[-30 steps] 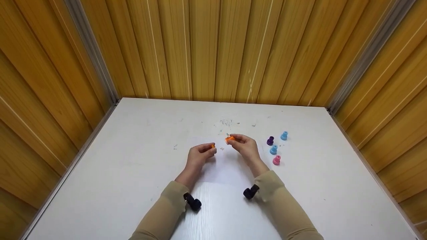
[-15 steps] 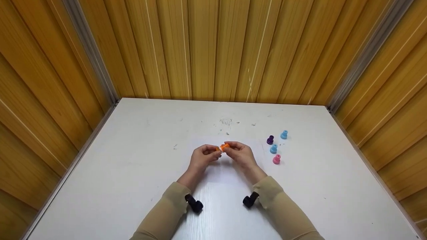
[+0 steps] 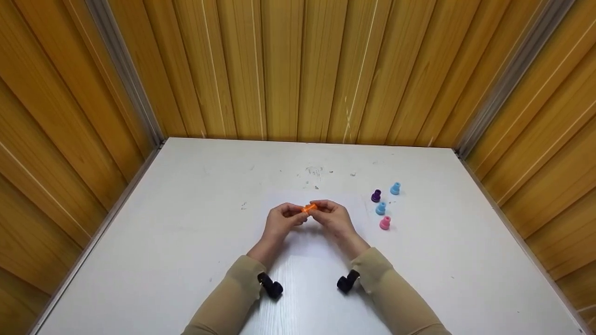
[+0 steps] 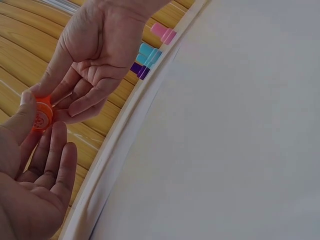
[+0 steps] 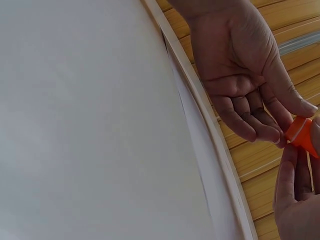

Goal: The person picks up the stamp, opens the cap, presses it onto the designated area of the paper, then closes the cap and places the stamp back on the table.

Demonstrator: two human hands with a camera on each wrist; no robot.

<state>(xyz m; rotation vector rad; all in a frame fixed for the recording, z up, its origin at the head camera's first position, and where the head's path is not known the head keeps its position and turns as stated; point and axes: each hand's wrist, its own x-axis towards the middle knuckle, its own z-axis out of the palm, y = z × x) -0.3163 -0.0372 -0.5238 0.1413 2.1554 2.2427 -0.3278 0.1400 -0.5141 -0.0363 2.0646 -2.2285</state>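
Both hands meet over the middle of the white sheet, fingertips close around an orange toy stamp (image 3: 310, 208). My right hand (image 3: 337, 222) pinches the stamp's body between thumb and fingers. My left hand (image 3: 280, 224) pinches the orange cap (image 5: 296, 130) at its other end. A thin pale line shows between cap and body in the right wrist view. The round end, with a reddish pattern, faces the camera in the left wrist view. Fingertips hide part of both pieces.
To the right stand a purple stamp (image 3: 375, 196), a pink stamp (image 3: 385, 223) and two light blue stamps, the nearer blue stamp (image 3: 381, 208) between them. A white sheet of paper (image 3: 307, 244) lies on the white table (image 3: 153, 223). Wood-patterned walls (image 3: 279, 70) enclose the back and sides.
The two hands have come together from a gap. The cap in the left hand and the stamp in the right now meet end to end.
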